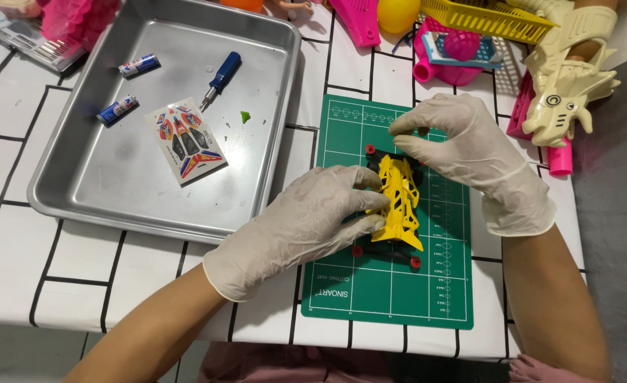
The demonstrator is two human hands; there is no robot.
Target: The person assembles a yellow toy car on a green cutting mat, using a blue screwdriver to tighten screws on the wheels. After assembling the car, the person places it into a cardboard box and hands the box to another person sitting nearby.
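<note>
Left hand (pixel 299 223), gloved, is clamped on the side of a toy car (pixel 397 202), thumb and fingers pressed against its yellow shell. Right hand (pixel 469 152), also gloved, pinches the far end of the car, its fingertips closed together over the black part there. The car lies on a green mat (pixel 384 298), near the mat's middle, lengthwise away from the person, with red wheels showing at its near and far corners.

As to progress: the yellow shell already sits over the black chassis, and the wheels seen are all mounted, so the main build looks largely done. Whether the shell is fully latched cannot be told; both hands cover the joints. The sticker sheet (pixel 184 140) in the tray (pixel 58 191) looks unused, its coloured pieces all in place, and no stickers show on the shell, so decorating seems left. Two batteries (pixel 128 88) lie loose in the tray, well apart from the car, so they are probably not yet fitted. A blue screwdriver (pixel 219 78) lies in the tray beside them, untouched by either hand, and a small green scrap lies near it.

Beyond the mat, pink and yellow plastic toys crowd the table's far edge, with a cream toy dragon (pixel 565 92) at the right.
</note>
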